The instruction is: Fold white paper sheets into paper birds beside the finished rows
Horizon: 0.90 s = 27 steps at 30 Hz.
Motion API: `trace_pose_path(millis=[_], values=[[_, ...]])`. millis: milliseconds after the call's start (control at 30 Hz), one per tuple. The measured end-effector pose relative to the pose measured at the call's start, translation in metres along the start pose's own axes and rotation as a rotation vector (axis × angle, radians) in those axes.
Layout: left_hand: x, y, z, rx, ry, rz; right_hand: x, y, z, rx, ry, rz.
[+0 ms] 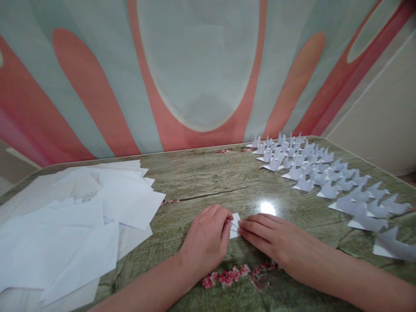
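Observation:
Between my two hands, low on the tabletop, lies a small folded piece of white paper (234, 233). My left hand (208, 232) pinches its left side, thumb and fingers closed on the edge. From the right, my right hand (271, 236) rests with its fingers together, the fingertips pressing on the paper's right edge. Part of the paper is hidden under the fingers, so its full shape does not show.
A spread pile of white paper sheets (130, 201) covers the left of the wood-patterned table (198, 180). Rows of several folded paper birds (305, 184) stand along the right. A patterned wall covering (198, 143) rises behind the table's far edge.

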<state>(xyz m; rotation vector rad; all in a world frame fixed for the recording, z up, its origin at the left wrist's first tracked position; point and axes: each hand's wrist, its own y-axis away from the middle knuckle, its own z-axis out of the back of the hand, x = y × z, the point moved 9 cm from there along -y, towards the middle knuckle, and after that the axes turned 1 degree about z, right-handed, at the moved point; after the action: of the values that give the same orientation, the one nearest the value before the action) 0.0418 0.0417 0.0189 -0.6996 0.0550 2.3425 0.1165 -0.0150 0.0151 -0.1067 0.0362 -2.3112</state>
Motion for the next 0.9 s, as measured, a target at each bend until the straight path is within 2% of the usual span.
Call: trace_pose_path(millis=[900], values=[[-0.0026, -0.0008, 0.0013, 0.026, -0.063, -0.024, 0.0020, -0.0005, 0.0057, -0.066, 0.030, 0.014]])
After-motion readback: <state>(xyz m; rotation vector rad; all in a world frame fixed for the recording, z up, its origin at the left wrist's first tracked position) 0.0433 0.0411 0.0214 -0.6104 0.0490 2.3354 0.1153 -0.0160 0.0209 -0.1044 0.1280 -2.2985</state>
